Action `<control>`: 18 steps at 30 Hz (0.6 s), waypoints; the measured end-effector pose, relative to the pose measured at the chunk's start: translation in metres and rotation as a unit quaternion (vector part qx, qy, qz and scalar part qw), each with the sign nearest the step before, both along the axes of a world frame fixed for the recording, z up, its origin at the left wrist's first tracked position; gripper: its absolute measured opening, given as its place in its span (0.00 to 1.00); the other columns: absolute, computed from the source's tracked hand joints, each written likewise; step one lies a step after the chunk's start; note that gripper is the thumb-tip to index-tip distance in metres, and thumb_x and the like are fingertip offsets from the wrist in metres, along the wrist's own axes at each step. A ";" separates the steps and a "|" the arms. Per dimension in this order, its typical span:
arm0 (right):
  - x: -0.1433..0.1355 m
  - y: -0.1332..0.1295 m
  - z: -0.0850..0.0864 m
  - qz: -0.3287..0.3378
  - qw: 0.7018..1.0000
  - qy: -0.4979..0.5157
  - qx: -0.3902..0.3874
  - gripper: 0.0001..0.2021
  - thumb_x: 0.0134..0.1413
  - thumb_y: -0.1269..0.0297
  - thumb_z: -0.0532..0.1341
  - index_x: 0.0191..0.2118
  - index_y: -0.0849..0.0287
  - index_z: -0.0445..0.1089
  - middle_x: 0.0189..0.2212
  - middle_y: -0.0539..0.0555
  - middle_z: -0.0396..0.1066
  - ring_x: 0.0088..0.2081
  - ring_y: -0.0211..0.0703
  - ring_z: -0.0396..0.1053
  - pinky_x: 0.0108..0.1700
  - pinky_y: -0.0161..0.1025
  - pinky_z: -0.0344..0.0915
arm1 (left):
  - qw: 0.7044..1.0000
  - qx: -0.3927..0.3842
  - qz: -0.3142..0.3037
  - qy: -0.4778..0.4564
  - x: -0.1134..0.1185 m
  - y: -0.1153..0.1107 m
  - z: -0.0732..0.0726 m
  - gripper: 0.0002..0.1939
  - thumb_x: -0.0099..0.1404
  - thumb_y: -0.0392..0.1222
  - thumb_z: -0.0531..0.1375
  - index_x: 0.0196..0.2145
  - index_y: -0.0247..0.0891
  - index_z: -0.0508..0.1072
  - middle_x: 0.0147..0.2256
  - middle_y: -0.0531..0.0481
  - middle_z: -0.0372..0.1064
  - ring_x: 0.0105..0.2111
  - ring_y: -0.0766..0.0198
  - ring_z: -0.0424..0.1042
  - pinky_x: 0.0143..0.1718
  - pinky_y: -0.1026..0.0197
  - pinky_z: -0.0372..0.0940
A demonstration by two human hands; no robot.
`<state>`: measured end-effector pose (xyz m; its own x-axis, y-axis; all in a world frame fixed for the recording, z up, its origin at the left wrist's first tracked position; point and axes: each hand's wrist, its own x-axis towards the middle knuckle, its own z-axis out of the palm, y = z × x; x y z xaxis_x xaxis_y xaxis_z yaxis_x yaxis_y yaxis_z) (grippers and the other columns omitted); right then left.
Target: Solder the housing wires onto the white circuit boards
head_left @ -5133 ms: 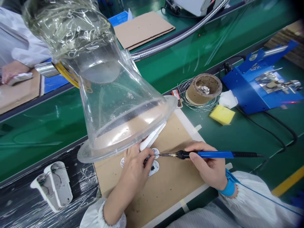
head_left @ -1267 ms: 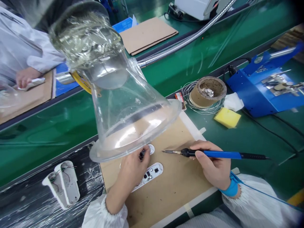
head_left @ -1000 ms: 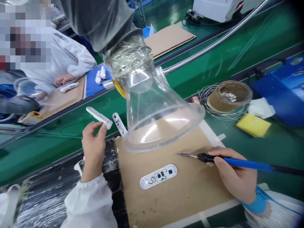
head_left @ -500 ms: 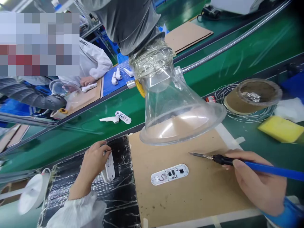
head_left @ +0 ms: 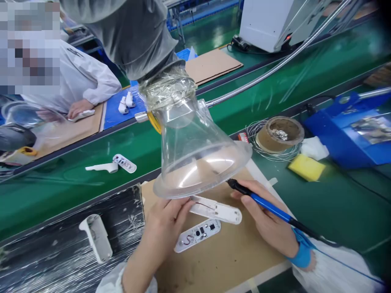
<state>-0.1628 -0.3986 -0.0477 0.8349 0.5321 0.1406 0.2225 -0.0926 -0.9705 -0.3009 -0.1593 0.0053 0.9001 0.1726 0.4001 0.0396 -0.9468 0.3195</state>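
My left hand (head_left: pixel 166 228) pinches the end of a white plastic housing half (head_left: pixel 218 209), which has a thin dark wire along its inside. The housing is held over the brown board (head_left: pixel 238 260). Just below it, a white oval cover with a circuit board (head_left: pixel 200 235) lies on the board, partly overlapped by the housing and my fingers. My right hand (head_left: pixel 269 219) is closed around a blue soldering iron (head_left: pixel 270 209), pointed left; its tip is seen through the transparent hood (head_left: pixel 204 162). Another white housing half (head_left: pixel 99 240) rests on the black wrapped surface (head_left: pixel 61 244) at left.
The hood hangs low over the board. A solder-tip cleaning pot (head_left: pixel 279 134), coiled wire (head_left: pixel 253 142), a yellow sponge (head_left: pixel 307 167) and a blue stand (head_left: pixel 351 134) sit at right. White parts (head_left: pixel 125 162) lie on the green conveyor (head_left: pixel 61 183). A co-worker (head_left: pixel 82 77) sits across.
My left hand has moved right from the black surface to the board, bringing a housing half with it. The soldering iron has shifted in under the hood, and the view has swung right.
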 end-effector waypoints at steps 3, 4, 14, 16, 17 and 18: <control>0.002 0.003 -0.002 0.002 1.000 -0.008 -0.018 0.15 0.71 0.60 0.64 0.60 0.45 0.77 0.56 0.56 0.79 0.53 0.52 0.81 0.54 0.46 0.81 | 0.999 -0.032 0.014 -0.006 0.012 -0.020 -0.011 0.08 0.78 0.40 0.59 0.38 0.40 0.74 0.35 0.48 0.79 0.33 0.60 0.80 0.35 0.59 0.74; 0.003 0.004 -0.002 -0.003 1.000 0.008 -0.007 0.14 0.71 0.59 0.64 0.59 0.45 0.77 0.55 0.56 0.79 0.48 0.49 0.82 0.48 0.43 0.83 | 0.999 -0.048 0.008 -0.002 0.015 -0.025 -0.012 0.07 0.78 0.39 0.59 0.39 0.41 0.73 0.35 0.49 0.79 0.34 0.60 0.80 0.35 0.59 0.73; 0.006 0.007 0.001 -0.008 0.992 0.105 0.067 0.12 0.69 0.59 0.66 0.54 0.49 0.80 0.47 0.57 0.79 0.26 0.38 0.76 0.27 0.36 0.80 | 0.971 -0.146 -0.155 0.109 0.035 -0.037 -0.006 0.10 0.80 0.35 0.55 0.46 0.42 0.77 0.44 0.49 0.76 0.38 0.65 0.79 0.38 0.63 0.74; 0.005 0.006 0.000 -0.004 0.993 0.098 0.071 0.12 0.69 0.60 0.66 0.55 0.48 0.80 0.46 0.57 0.78 0.27 0.38 0.76 0.28 0.36 0.80 | 0.975 -0.121 -0.156 0.100 0.037 -0.039 -0.008 0.11 0.80 0.35 0.54 0.47 0.41 0.76 0.45 0.47 0.76 0.38 0.64 0.80 0.37 0.62 0.74; 0.005 0.005 0.000 -0.001 0.993 0.095 0.073 0.12 0.69 0.61 0.66 0.55 0.47 0.80 0.46 0.56 0.78 0.27 0.38 0.76 0.27 0.35 0.79 | 0.976 -0.112 -0.156 0.098 0.038 -0.039 -0.009 0.11 0.81 0.35 0.53 0.47 0.41 0.76 0.45 0.47 0.76 0.38 0.63 0.80 0.37 0.62 0.74; 0.005 0.005 0.000 0.000 0.993 0.093 0.073 0.12 0.69 0.61 0.66 0.55 0.46 0.80 0.46 0.56 0.77 0.27 0.37 0.75 0.27 0.35 0.79 | 0.977 -0.108 -0.158 0.097 0.038 -0.040 -0.009 0.11 0.81 0.35 0.53 0.47 0.41 0.76 0.45 0.47 0.76 0.37 0.63 0.80 0.37 0.61 0.74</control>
<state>-0.1583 -0.3937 -0.0481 0.8535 0.5176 0.0601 0.0390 0.0516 -0.9979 -0.2625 -0.1991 -0.0042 0.9774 -0.0647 0.2014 -0.1639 -0.8334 0.5279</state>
